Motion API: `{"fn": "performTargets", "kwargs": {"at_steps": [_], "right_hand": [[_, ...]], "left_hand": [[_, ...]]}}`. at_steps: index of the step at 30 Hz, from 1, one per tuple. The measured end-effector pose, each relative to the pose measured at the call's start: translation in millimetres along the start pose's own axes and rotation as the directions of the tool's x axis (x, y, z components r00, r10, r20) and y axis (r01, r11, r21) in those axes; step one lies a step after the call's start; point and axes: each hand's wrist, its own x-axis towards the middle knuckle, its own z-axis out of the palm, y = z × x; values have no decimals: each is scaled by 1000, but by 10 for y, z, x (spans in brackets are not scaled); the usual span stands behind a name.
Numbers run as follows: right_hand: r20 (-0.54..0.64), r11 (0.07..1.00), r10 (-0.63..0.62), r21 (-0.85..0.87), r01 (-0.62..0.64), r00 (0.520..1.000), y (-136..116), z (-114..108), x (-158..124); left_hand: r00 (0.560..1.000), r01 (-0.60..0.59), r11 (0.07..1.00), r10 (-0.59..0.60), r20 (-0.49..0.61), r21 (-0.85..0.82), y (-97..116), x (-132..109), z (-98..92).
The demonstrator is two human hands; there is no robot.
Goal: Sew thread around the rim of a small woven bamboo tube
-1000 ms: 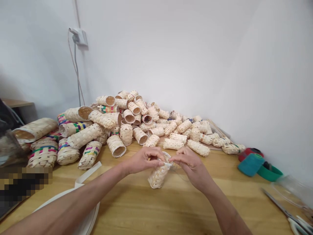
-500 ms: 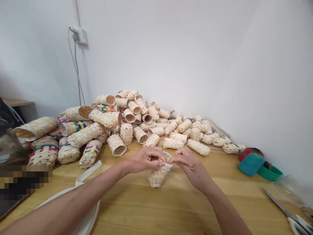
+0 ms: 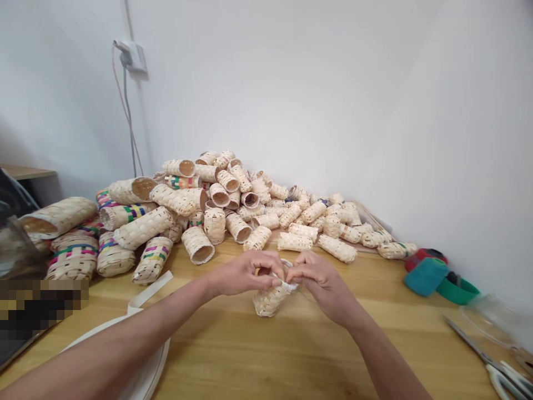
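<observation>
A small woven cylinder (image 3: 268,301) of pale strips, with a white rim, is tilted on the wooden table (image 3: 250,355) in front of me. My left hand (image 3: 254,272) grips its rim from the left, thumb outside. Against the right side of the same rim, my right hand (image 3: 316,278) pinches with thumb and forefinger. A thin thread seems to run near the right fingers; whether they hold a needle, the thread or the rim edge is too small to tell.
Many woven cylinders (image 3: 215,226) are piled along the wall. A roll of white band (image 3: 156,361) lies under my left forearm. At right are a teal thread cone (image 3: 425,276), a green ring-shaped item (image 3: 458,290) and scissors (image 3: 478,353). A socket (image 3: 135,57) holds plugged cables.
My right fingers have moved slightly left and closer to my left fingers at the rim. The view has shifted a little; the cylinder stays in my left hand.
</observation>
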Motion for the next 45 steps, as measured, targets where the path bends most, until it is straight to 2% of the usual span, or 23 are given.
{"fn": "performTargets", "kwargs": {"at_steps": [12, 32, 45], "right_hand": [[-28, 999, -18, -40, 17, 999, -2, 16, -9], [72, 999, -28, -20, 30, 997, 45, -46, -2], [80, 999, 47, 22, -49, 996, 10, -109, -16]], "left_hand": [[999, -11, 999, 13, -35, 41, -22, 23, -16], [1000, 1, 998, -2, 19, 56, 42, 41, 1], [998, -25, 999, 23, 64, 32, 41, 30, -42]]}}
